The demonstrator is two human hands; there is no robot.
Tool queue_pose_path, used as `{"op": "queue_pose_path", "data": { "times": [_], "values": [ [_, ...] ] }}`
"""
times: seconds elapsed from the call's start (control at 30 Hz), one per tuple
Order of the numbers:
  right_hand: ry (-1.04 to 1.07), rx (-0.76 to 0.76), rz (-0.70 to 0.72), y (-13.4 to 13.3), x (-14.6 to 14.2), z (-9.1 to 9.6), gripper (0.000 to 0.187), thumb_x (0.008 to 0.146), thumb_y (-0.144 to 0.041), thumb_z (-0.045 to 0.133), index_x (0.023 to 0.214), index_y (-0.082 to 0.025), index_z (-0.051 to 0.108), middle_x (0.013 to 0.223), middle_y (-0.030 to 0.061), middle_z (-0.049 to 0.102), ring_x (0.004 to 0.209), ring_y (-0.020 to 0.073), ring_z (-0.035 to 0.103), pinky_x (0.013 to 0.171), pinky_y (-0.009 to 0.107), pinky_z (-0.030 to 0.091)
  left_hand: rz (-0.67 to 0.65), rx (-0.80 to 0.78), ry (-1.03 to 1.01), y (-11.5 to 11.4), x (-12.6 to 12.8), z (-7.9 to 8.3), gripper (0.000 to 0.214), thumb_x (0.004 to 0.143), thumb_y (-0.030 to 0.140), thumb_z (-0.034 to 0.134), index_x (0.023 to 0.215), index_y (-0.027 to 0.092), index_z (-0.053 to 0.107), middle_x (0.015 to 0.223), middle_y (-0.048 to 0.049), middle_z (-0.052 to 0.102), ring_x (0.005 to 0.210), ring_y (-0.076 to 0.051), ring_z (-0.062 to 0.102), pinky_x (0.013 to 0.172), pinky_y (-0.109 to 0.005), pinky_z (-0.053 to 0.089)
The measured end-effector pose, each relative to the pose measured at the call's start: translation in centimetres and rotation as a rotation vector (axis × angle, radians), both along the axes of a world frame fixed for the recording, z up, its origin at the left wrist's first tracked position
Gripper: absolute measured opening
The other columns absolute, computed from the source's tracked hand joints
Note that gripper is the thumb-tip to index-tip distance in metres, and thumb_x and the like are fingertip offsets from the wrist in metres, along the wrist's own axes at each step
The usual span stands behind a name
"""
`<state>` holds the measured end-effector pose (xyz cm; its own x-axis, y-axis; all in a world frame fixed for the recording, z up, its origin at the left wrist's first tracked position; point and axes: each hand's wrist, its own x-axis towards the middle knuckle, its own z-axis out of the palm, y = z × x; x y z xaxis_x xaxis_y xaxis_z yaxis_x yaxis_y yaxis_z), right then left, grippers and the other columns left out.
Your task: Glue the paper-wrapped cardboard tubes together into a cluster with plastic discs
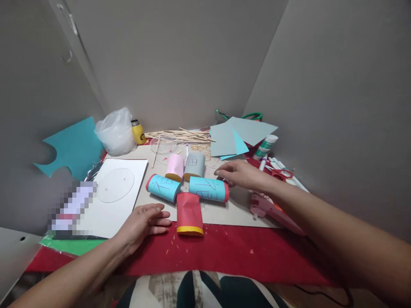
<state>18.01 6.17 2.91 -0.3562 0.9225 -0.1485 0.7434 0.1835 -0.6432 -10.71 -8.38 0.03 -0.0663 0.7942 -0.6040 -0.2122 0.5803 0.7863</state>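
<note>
Five paper-covered tubes lie in a star-like ring in the middle: a red tube with a yellow band (189,211) in front, a left blue tube (163,187), a right blue tube (208,188), a pink tube (175,166) and a grey tube (195,164). Pen lines mark the blue and grey ones. My left hand (149,220) is open, low beside the red tube and apart from it. Over the red-banded end of the right blue tube is my right hand (239,173), fingers loosely stretched and apparently holding nothing; whether it touches the tube I cannot tell.
A pink glue gun (272,211), red scissors (282,173) and white markers (293,179) lie at right. Thin wooden sticks (180,136), grey paper (224,139), a yellow bottle (138,131) and a plastic bag (117,130) are behind. White paper with a clear disc (116,185) lies left.
</note>
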Motion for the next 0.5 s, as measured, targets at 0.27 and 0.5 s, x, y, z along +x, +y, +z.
{"op": "queue_pose_path", "data": {
  "times": [0.27,0.5],
  "values": [
    [-0.109,-0.243,0.174,4.3,-0.5,-0.4,0.024,0.091,-0.033,0.068,0.075,-0.015,0.070,0.069,-0.0007,0.064,0.060,0.0121,0.056,0.057,0.025,0.046,0.078,-0.017,-0.117,1.9,1.8,0.2,0.009,0.091,0.009,0.056,0.088,0.008,0.065,0.087,-0.0138,0.073,0.071,-0.019,0.075,0.060,-0.026,0.061],
    [-0.082,-0.370,0.185,5.0,-1.2,-2.1,0.033,0.097,-0.037,0.065,0.122,-0.016,0.064,0.122,0.0080,0.067,0.101,0.0231,0.068,0.084,0.042,0.059,0.098,-0.003,-0.130,2.7,2.5,-0.3,0.012,0.089,0.006,0.056,0.082,0.009,0.064,0.075,-0.0089,0.070,0.057,-0.014,0.068,0.055,-0.023,0.059]
  ]
}}
